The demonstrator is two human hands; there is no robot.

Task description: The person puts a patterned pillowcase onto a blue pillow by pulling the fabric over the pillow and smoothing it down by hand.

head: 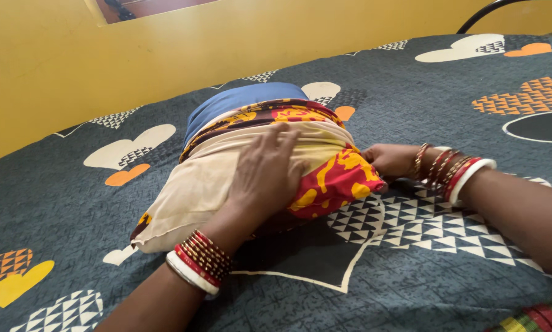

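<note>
The fingertips of the right hand (391, 160) are hidden behind the red and yellow cloth (334, 181) at the pillow's end. The left hand (265, 175) covers part of the pillow (227, 147). Both forearms are cut off by the lower and right edges, and the black curved bar (482, 15) by the top edge.

A pillow (251, 147) lies on the bed (423, 258), in the middle of the frame, with a pillowcase (208, 178) partly over it. The uncovered end of the pillow points toward the upper part of the frame, near the wall (165, 55) behind the bed. The left hand (267, 175) rests flat on top of the pillowcase. The right hand (390, 158) is at the right edge of the pillowcase, touching the cloth. Bangles (199, 261) sit on the left wrist, at the lower centre.
</note>
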